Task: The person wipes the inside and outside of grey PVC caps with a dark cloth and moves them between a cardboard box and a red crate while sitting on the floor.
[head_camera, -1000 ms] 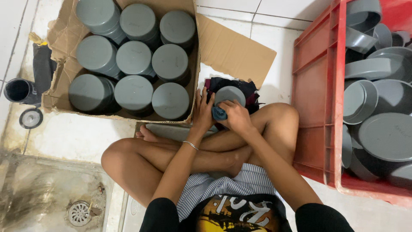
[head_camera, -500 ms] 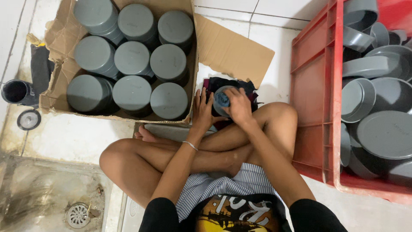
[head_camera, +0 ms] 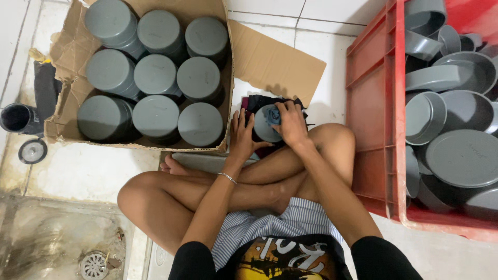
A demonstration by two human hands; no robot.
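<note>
Head camera showed the left hand (head_camera: 243, 136) cupped around the left side of a round grey plastic cap (head_camera: 265, 126), just beyond the crossed legs, between the cardboard box (head_camera: 270, 57) and red plastic crate (head_camera: 374, 103). The right hand (head_camera: 288, 123) pressed, seemingly, a blue cloth (head_camera: 271, 114) onto it.

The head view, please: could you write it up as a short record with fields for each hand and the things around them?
Left hand: steadies the side of a grey cap lying on a dark cloth
Right hand: presses a blue rag onto the cap's top
Posture: sitting cross-legged on the white tiled floor
Cardboard box: ahead on the left, holds nine grey caps in stacks
Red crate: on the right, holds loose grey caps
Black pipe piece: far left, beside the box
Floor drain: lower left
</note>
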